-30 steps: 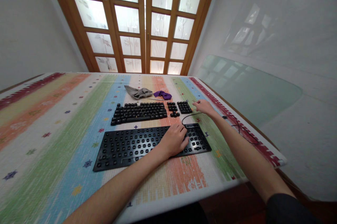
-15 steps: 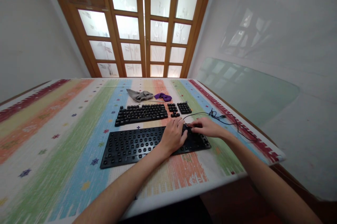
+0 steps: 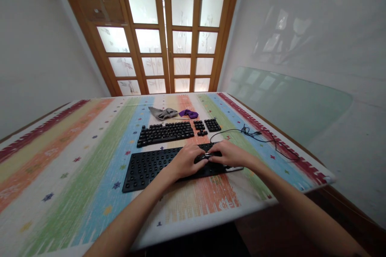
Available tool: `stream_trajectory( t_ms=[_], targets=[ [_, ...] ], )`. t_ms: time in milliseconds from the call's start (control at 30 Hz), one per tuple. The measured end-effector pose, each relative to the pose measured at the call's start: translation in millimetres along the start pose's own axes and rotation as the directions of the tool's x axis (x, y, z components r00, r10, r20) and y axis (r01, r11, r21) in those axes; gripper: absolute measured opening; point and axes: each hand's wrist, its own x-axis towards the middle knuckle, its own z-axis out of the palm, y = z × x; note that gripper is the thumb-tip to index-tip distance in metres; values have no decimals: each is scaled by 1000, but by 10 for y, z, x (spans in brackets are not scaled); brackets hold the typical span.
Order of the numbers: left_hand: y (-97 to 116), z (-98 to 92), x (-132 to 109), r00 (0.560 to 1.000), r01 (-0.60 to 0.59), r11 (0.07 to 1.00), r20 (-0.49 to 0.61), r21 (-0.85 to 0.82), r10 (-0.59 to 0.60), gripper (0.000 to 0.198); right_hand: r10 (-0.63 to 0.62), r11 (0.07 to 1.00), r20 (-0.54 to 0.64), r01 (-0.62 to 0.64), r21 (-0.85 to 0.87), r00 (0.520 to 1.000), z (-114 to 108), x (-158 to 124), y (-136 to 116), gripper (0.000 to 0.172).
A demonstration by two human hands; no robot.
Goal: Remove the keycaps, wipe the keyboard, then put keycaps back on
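Note:
A black keyboard base (image 3: 144, 166) with bare key sockets lies on the striped tablecloth in front of me. My left hand (image 3: 182, 160) rests on its right half with the fingers curled. My right hand (image 3: 229, 154) comes in from the right with its fingers pinched together. The fingertips of both hands meet over a small shiny thing (image 3: 206, 155) that I cannot make out. Behind the base, the loose black keycaps (image 3: 165, 132) are laid out in keyboard order, with a smaller group of number-pad keycaps (image 3: 212, 125) to the right.
A black cable (image 3: 256, 135) runs from the base's far right corner towards the table's right edge. A grey cloth (image 3: 164, 113) and a purple cloth (image 3: 188, 114) lie behind the keycaps. The table edge (image 3: 211, 218) is close to me. Wooden glazed doors stand beyond.
My right hand came back from the cable near the far keycaps to the base and now meets my left hand. The left hand's fingers have curled. The view has tilted up slightly.

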Motion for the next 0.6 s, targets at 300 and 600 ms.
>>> stream_trajectory(
  t_ms=[300,600],
  targets=[
    [-106,-189,-241,1000,11,1000,-11,6,-11,20,-132,991,13,132,12,991,119,238,-144,23],
    [-133,-332,-245,1000,-7,993,-21,119,10,24,-153,988,-74,152,-20,985,176,312,-247,25]
  ],
)
